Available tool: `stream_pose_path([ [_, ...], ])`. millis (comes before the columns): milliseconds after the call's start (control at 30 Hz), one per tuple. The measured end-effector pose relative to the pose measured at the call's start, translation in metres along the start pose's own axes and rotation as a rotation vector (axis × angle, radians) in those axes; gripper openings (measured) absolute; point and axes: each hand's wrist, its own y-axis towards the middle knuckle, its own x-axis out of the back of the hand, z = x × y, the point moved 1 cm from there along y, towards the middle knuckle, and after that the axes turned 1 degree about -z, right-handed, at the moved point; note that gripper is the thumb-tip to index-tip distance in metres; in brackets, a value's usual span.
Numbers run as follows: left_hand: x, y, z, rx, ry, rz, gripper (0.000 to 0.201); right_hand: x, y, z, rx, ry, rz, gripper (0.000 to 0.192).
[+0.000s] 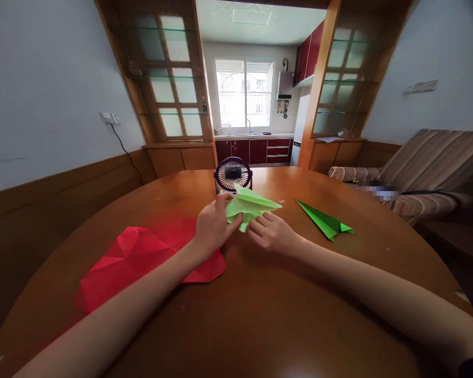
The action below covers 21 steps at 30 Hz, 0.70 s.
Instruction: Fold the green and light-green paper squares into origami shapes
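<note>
1. Pinches the light green paper (252,203) in the left grip (216,223), fingers over the blunt end and thumb against the lower edge.
2. Grasps the lower edge of the same paper in the right grip (270,231), fingers curled, just below the pointed end.
3. Holds the paper between both grips, apparently raised off the desk (260,315), point aimed to the right, loose lower panels hanging between thumb and curled fingers.
4. Judging by the layered panels and sharp point, seems to be at a folding or shaping step.
5. Likely calls for a steady left grip, with the right grip aligning and pressing the lower panels, lightly enough to avoid crumpling.
6. To the right of the right grip, well apart, shows the darker green folded paper (324,220) on the desk.
7. To the left of the left grip, partly behind the left forearm (142,302), shows the creased red paper (130,257); just beyond both grips, the small fan (233,173), partly hidden by the light green paper.
8. Cannot read any brand, label or writing on the papers or fan; far beyond the grips, shows only unreadable detail on the wall heater (285,84).
</note>
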Motion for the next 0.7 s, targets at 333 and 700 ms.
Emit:
stream_pose_path([
  [333, 0.006, 0.009, 0.012, 0.001, 0.007, 0.011, 0.021, 0.007, 0.004, 0.018, -0.266, 0.242, 0.303, 0.017],
  [700, -0.006, 0.019, 0.034, 0.423, -0.800, -0.082, 0.039, -0.017, -0.004, -0.016, -0.978, 1.122, -0.003, 0.026],
])
